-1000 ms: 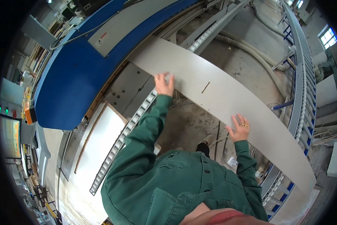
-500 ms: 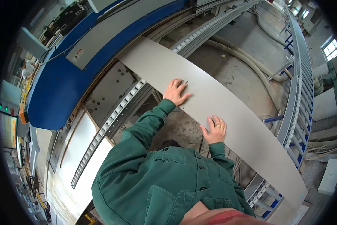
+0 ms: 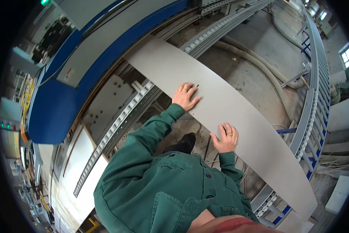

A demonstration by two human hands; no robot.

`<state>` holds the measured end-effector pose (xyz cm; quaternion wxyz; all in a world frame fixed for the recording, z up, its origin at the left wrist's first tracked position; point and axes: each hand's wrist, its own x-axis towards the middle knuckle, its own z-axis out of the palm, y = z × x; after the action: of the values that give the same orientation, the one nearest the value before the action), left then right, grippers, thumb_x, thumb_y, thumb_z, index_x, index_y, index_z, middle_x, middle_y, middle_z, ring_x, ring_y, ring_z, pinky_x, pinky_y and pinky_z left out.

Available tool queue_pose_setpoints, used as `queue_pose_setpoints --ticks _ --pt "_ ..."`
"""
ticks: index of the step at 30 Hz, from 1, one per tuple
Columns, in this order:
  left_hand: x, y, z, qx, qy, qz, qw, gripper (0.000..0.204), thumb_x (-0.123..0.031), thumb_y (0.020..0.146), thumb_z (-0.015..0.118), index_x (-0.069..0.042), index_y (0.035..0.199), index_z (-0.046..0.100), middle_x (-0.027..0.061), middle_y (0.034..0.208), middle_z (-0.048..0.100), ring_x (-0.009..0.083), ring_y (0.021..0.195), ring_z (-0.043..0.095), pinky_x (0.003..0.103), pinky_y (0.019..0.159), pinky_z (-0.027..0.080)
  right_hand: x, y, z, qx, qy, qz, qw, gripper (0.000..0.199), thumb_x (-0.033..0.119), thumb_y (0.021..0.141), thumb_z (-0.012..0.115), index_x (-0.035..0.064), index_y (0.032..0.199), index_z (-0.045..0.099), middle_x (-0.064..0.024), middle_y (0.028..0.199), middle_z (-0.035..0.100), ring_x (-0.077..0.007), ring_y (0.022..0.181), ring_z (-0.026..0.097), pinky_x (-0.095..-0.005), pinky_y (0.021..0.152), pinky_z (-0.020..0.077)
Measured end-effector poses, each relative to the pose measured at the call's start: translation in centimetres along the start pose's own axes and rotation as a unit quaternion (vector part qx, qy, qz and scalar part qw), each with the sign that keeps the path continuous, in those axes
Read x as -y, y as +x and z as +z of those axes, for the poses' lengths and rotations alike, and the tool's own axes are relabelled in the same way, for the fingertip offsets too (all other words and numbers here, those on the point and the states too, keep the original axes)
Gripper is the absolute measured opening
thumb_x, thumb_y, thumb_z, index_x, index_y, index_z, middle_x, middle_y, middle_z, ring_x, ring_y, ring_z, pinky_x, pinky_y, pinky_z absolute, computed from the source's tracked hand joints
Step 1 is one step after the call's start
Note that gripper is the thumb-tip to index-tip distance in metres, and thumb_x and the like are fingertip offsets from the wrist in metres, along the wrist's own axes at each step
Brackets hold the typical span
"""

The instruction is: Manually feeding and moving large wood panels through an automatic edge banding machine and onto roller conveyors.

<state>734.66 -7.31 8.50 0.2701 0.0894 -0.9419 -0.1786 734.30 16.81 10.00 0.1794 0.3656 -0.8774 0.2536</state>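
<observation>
A long, pale grey board (image 3: pixel 236 105) lies across two roller conveyors, from upper left to lower right. My left hand (image 3: pixel 185 96) rests flat on its near edge, fingers spread, beside a small dark slot in the board. My right hand (image 3: pixel 225 138) also lies flat on the near edge, further right, with rings on the fingers. Neither hand grips anything. Both arms wear green jacket sleeves.
A roller conveyor (image 3: pixel 116 128) runs diagonally at left under the board, another roller conveyor (image 3: pixel 312 116) curves down the right side. A blue and grey machine housing (image 3: pixel 65 93) stands at upper left. Grey hoses (image 3: pixel 256 62) lie on the concrete floor beyond the board.
The board has shifted along the conveyors relative to me. My hands have come closer together on its near edge, and the view has tilted.
</observation>
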Motion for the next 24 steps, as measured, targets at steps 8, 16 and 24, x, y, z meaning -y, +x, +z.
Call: queue_pose_setpoints --ticks 8,16,24 --pt "-0.1 5.3 3.2 -0.031 -0.015 0.008 0.999 0.029 -0.024 0.066 0.056 -0.009 0.089 0.051 0.0081 0.097 0.045 0.0279 0.093 0.04 0.036 0.077 0.037 -3.9 4.2 0.9 0.019 0.003 0.011 1.0 0.04 0.028 0.053 0.065 0.007 0.086 0.054 -0.0073 0.096 0.047 -0.0252 0.088 0.042 -0.0393 0.076 0.0347" --pt "-0.2 9.3 6.1 -0.012 -0.037 0.052 0.998 0.034 -0.021 0.065 0.056 -0.006 0.094 0.048 0.0094 0.1 0.044 0.0298 0.095 0.038 0.039 0.08 0.033 -7.5 8.2 0.5 0.024 0.001 0.026 0.999 0.042 0.028 0.05 0.066 0.0081 0.085 0.054 -0.0072 0.093 0.048 -0.0258 0.087 0.044 -0.0389 0.075 0.0361" --pt "-0.4 13.8 8.6 0.016 -0.035 0.051 0.998 0.034 -0.021 0.066 0.055 -0.005 0.095 0.047 0.01 0.101 0.043 0.0309 0.097 0.037 0.039 0.081 0.032 -10.3 11.6 0.8 0.028 0.007 0.069 0.997 0.041 0.027 0.05 0.066 0.0095 0.085 0.054 -0.0057 0.092 0.049 -0.0242 0.088 0.045 -0.0384 0.076 0.0354"
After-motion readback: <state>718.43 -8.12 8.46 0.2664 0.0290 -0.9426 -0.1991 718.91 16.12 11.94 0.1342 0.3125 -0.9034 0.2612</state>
